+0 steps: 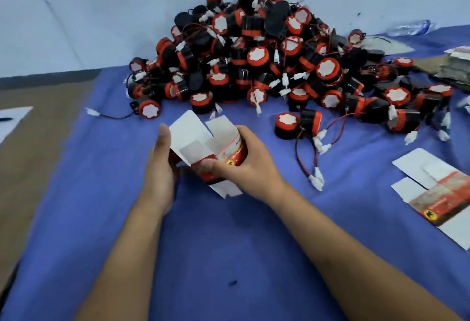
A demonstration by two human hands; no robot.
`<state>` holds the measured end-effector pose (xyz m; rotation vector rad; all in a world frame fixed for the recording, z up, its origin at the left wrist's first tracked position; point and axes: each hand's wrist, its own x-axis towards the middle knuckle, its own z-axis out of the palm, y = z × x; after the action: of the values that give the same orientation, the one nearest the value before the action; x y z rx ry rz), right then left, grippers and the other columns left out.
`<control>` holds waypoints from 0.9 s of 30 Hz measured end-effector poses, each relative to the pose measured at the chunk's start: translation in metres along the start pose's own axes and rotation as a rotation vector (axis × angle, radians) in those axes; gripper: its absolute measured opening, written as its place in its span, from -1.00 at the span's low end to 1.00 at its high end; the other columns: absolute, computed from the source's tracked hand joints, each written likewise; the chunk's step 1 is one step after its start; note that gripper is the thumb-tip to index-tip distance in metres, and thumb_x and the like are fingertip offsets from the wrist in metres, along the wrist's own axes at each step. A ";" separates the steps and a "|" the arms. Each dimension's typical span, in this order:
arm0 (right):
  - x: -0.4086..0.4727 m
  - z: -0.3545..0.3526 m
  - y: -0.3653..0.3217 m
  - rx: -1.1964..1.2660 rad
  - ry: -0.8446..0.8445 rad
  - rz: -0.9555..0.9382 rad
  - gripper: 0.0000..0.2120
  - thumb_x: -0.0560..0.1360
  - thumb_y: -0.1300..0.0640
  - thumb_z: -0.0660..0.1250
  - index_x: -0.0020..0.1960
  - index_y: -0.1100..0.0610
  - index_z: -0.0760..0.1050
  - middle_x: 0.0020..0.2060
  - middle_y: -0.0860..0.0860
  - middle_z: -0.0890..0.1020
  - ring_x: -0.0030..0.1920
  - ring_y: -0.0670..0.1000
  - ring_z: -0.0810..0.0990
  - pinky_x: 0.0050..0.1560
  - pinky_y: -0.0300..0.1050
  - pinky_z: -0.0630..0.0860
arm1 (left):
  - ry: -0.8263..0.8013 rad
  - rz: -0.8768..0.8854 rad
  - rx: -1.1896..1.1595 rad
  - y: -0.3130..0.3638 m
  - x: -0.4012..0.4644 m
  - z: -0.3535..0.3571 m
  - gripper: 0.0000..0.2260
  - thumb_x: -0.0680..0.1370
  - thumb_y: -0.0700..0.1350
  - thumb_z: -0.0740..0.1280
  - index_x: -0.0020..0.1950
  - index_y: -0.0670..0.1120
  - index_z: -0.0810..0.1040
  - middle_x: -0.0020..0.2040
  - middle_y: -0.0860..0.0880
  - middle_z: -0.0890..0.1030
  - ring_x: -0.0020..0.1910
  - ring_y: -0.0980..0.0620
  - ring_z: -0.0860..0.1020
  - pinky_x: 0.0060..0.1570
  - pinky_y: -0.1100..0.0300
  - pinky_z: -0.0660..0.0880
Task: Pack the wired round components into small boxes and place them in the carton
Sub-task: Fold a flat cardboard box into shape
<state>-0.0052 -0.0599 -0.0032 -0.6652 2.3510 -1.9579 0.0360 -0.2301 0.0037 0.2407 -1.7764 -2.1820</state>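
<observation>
A small red and white box [203, 142] stands opened up between my hands, its top flaps raised and its inside showing white. My left hand [161, 165] holds its left side, thumb pointing up along the flap. My right hand [244, 165] grips its right side, fingers curled round the printed face. Behind the box lies a big heap of black and red round components [256, 58] with red-black wires and white plugs. One component [287, 124] sits apart just right of the box.
Flat unfolded box blanks [442, 193] lie at the right on the blue cloth [229, 244]. Stacked cardboard pieces [455, 66] sit at the far right. Brown surface and a white sheet [12, 119] are at the left. A white wall stands behind the heap.
</observation>
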 end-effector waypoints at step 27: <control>0.009 -0.024 -0.010 0.424 -0.312 0.388 -0.45 0.45 -0.31 0.37 0.20 0.09 0.63 -0.05 0.04 0.75 -0.11 -0.03 0.72 -0.22 -0.20 0.61 | -0.331 0.517 0.659 -0.009 -0.004 0.027 0.35 0.23 -0.31 0.69 0.65 0.35 -0.17 0.46 0.46 0.31 0.26 0.40 0.51 0.00 0.55 0.47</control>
<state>-0.0173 -0.0418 0.0137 -0.4094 1.6613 -1.9130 0.0302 -0.2023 -0.0001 -0.4207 -2.3637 -1.2892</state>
